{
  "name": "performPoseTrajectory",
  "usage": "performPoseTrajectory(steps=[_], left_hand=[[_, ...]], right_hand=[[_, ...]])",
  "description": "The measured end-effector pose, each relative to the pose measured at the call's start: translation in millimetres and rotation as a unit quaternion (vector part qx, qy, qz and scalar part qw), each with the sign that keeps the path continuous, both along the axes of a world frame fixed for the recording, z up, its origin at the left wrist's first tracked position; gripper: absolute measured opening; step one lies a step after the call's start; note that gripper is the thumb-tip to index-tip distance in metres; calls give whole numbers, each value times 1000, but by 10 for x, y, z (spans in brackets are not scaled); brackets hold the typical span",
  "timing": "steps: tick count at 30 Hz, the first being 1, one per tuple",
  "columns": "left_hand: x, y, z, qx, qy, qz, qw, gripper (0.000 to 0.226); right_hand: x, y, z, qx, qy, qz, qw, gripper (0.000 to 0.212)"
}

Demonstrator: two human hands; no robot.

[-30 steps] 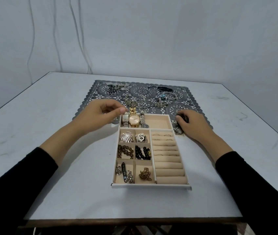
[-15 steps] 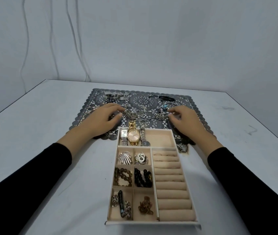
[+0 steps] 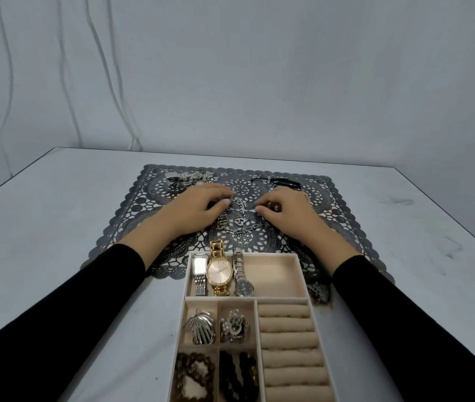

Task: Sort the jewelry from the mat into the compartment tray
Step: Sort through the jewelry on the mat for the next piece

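Compartment tray (image 3: 303, 275) at 6 o'clock, watches (image 3: 219, 274) already in. Beyond it on the mat (image 3: 342, 204), left hand (image 3: 198, 210) and right hand (image 3: 288, 213) curl fingers at a silver chain (image 3: 239, 220) at 12 o'clock; can't tell if either has actually pinched it. Risk: links snag the lace cutouts, dragging the mat or knotting.

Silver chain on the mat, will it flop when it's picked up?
Probably floppy: the silver chain lies in loose bends of small links. It would likely dangle and may snag the holes of the lacy mat. It looks light, being thin.

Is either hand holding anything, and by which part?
Cannot tell: left hand and right hand meet the silver chain lying on the mat; any pinch is hidden.
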State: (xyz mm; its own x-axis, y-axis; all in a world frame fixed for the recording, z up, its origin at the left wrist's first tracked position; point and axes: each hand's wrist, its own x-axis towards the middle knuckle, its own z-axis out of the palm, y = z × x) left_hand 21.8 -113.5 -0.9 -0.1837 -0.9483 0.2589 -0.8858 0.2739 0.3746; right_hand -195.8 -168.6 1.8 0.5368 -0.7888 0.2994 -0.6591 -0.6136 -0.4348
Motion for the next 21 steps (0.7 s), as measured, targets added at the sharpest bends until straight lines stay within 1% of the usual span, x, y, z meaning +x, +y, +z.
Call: performPoseTrajectory(steps=[3, 6, 9, 15, 21], left_hand=[[-1, -108, -13, 6, -11, -10, 1000, 36], [19, -175, -10, 1, -7, -15, 1000, 32], [56, -187, 0, -7, 0, -21, 1000, 29], [166, -174, -35, -36, 13, -10, 999, 27], [158, -165, -43, -50, 13, -13, 999, 27]], right_hand=[[68, -58, -7, 15, 5, 13, 1000, 21], [108, -79, 11, 26, 2, 49, 998, 23], [115, -97, 29, 29, 20, 82, 996, 24], [21, -135, 64, 37, 10, 50, 998, 20], [-14, -146, 68, 46, -24, 29, 998, 17]])
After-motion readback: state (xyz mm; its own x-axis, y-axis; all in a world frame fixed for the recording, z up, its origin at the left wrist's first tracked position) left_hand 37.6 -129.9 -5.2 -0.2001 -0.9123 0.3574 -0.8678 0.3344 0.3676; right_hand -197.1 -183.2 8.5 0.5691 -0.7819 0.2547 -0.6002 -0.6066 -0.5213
